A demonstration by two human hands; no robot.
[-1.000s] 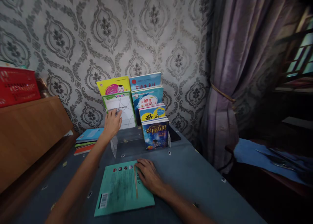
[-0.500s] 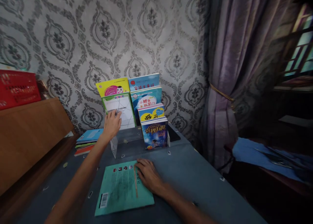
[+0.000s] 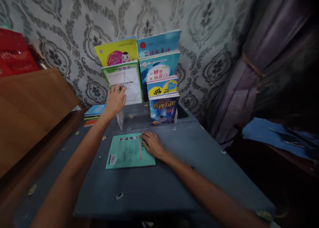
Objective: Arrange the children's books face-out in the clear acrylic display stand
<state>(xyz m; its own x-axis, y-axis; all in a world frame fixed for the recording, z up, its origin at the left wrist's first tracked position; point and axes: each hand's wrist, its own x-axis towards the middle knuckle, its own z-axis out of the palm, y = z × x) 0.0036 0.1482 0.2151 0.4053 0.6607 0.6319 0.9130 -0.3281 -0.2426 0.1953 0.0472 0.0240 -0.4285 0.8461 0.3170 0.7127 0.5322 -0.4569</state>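
My left hand [image 3: 116, 100] is raised against the front of an upright white book with a green border [image 3: 131, 83], its fingers stretched out over the cover. Flat on the table lies a teal-green book [image 3: 131, 153], back cover up with a barcode. My right hand [image 3: 152, 144] rests open on that book's right edge. Behind the white book stands a yellow book [image 3: 104, 55]. To its right, blue picture books [image 3: 159, 42] stand in tiers, with a yellow-and-blue book [image 3: 161, 85] and a dark blue book [image 3: 163, 109] in front.
A clear bookend [image 3: 120, 120] stands below my left hand. Several books lie in a stack [image 3: 92, 115] on the left, near a wooden board [image 3: 32, 111] and a red box [image 3: 16, 53]. The dark table cloth [image 3: 199, 155] ends at a right edge, past which lies blue cloth [image 3: 264, 135].
The view has tilted downward, so the books appear higher and the table's front edge shows. Both hands stay at about the same places on the white and teal books.
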